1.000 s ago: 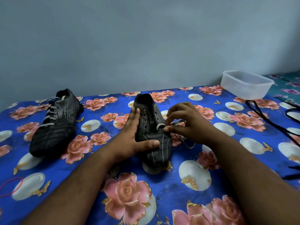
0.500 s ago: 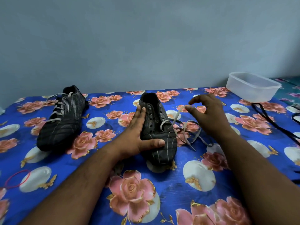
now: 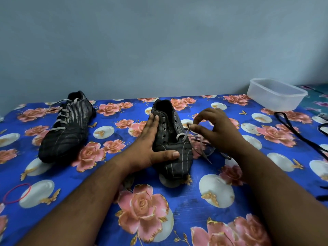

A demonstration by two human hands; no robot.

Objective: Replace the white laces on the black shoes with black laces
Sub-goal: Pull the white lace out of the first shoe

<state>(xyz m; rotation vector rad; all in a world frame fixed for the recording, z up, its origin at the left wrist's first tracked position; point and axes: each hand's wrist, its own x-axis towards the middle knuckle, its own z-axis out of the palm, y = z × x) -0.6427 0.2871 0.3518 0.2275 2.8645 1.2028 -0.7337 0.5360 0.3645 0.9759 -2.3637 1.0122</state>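
1. L hand [image 3: 150,146]: flat against the near shoe [image 3: 171,139], fingers straight along its left side, thumb across the toe part. Pressing, not gripping.
2. R hand [image 3: 215,129]: just right of the same shoe, fingers curled, thumb + forefinger pinching the white lace [image 3: 185,134].
3. That lace runs from the pinch down into a low eyelet; the rest lies loose on the cloth right of the shoe, partly under the R hand. Upper eyelets bare.
4. Near shoe sits centre of the floral blue cloth [image 3: 177,201], toe toward the camera.
5. 2nd shoe [image 3: 66,126] well apart at left, white laces in place.
6. Black laces [image 3: 298,134] lie at far right, by a clear plastic tub [image 3: 276,94].
7. Red rubber band [image 3: 16,193] at near left.
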